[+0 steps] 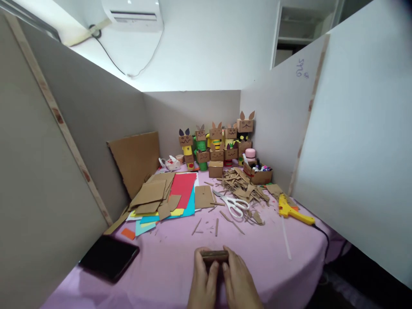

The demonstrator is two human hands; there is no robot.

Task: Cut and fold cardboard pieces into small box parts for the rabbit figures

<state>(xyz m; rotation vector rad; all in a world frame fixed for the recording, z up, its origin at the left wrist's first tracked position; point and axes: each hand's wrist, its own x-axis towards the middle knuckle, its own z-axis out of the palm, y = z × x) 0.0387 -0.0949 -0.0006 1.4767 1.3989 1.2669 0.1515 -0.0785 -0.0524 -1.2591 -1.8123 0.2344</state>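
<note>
At six o'clock, at the near edge of the worktop (167,266), you held a small cardboard piece (215,255) between both hands. It was a flat, dull brown strip seen edge-on, its long axis running nine o'clock to three o'clock, ends pointing left and right.

Working left to right: a black tablet (109,257) lay glossy and flat at nine o'clock, on the pink cloth. Beyond it, at eleven o'clock, sat a pile of cut cardboard sheets (151,195) over red, blue and yellow paper. Your left hand (203,283) had its grip pinched on the strip's left end, fingers on top. Your right hand (240,283) had its grip pinched on the right end in the same way; the two hands touched at the middle.

At twelve o'clock, white-handled scissors (234,206) lay among ragged cardboard scraps (241,186). Behind them stood a cluster of boxy cardboard figures (217,143) with pointed ears. At two o'clock lay a yellow glue gun (292,210), its black cord trailing off the edge.
</note>
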